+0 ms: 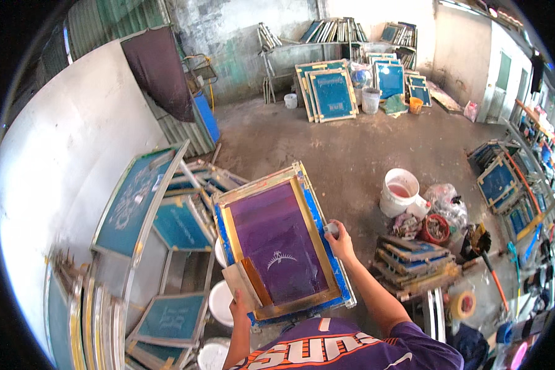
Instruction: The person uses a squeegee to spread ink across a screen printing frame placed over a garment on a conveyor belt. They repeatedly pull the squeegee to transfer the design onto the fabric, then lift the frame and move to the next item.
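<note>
A screen frame (280, 240) with purple mesh, a pale white design and blue and yellow taped borders is held tilted up before me. A squeegee (250, 280) with a pale wooden handle and amber blade lies across its lower left corner. My left hand (239, 307) is closed on the squeegee at that corner; whether it grips the frame too is hidden. My right hand (339, 240) is closed at the frame's right edge, around a small grey object that I cannot make out.
Screen frames lean at left (131, 209), along the back wall (332, 95) and at right (496, 182). White buckets (222, 302) stand beside me. At right are another bucket (398, 191), plastic bags (444, 200), a red container (435, 228) and stacked frames (413, 265).
</note>
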Motion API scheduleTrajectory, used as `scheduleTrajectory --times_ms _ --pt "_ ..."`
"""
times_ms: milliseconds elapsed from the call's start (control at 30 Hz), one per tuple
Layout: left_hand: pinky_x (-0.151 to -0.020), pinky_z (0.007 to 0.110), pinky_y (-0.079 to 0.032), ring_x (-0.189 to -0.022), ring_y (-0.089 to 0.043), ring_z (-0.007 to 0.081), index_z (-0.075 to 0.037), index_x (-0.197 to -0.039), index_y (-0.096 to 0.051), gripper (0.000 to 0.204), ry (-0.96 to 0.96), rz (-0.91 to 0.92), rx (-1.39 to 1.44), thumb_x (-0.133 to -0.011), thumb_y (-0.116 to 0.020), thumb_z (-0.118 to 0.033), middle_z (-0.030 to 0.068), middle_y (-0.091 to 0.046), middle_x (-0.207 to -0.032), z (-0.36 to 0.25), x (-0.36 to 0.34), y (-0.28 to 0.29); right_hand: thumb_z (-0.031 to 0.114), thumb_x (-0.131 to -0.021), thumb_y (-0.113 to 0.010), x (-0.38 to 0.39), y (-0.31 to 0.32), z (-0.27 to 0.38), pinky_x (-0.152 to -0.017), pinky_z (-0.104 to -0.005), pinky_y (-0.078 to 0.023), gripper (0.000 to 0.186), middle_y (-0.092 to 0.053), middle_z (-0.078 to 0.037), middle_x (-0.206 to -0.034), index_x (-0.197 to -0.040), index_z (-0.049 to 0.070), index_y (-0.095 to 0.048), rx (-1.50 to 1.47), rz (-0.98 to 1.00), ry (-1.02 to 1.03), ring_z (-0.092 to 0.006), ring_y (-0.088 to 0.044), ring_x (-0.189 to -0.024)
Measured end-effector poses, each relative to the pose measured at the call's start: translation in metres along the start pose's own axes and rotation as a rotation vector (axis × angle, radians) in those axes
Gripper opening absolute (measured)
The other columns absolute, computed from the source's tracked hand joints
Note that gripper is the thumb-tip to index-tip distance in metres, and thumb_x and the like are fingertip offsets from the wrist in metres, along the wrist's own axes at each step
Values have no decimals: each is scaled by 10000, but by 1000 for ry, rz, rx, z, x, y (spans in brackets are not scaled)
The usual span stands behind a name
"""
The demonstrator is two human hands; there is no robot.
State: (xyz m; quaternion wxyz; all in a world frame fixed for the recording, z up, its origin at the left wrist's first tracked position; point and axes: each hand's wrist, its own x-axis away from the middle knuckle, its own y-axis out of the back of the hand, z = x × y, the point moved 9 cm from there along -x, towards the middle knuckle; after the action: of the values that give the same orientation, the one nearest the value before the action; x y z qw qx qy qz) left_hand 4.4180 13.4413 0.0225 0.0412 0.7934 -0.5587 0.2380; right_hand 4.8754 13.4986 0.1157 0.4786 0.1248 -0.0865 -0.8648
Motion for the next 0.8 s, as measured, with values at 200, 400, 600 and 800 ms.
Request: scheduleTrajectory --times_ms 200,400,600,800 --pt "-876 366 -540 -1061 -662 236 55 -1313 -554 649 -42 60 -64 -933 -693 -453 118 -657 -1206 -38 -153 -150 119 -861 -721 -176 9 -14 -816 -354 -530 488 -689 -125 -1004 -1324 124 -563 40 -72 -87 -213 -668 -906" --pt "-933 379 -518 -1093 -636 238 72 -1337 -530 713 85 192 -241 -918 -703 -479 129 -639 -1237 -62 -238 -300 150 -857 -714 -272 48 -93 -799 -375 -523 497 -686 -133 -950 -1326 133 -553 1 -243 -157 -237 -660 -848" --pt "-945 408 -525 -1108 -639 273 72 -1345 -524 749 15 268 -200 -905 -708 -506 152 -637 -1260 -69 -365 -402 208 -856 -691 -381 47 -113 -818 -442 -533 511 -722 -195 -968 -1346 192 -547 20 -339 -302 -326 -709 -929" --pt "-969 445 -519 -1156 -622 316 81 -1382 -481 804 67 430 -168 -924 -655 -556 185 -599 -1322 -51 -439 -563 267 -846 -663 -550 66 -153 -849 -487 -543 499 -727 -191 -1011 -1329 230 -548 54 -355 -264 -385 -697 -985"
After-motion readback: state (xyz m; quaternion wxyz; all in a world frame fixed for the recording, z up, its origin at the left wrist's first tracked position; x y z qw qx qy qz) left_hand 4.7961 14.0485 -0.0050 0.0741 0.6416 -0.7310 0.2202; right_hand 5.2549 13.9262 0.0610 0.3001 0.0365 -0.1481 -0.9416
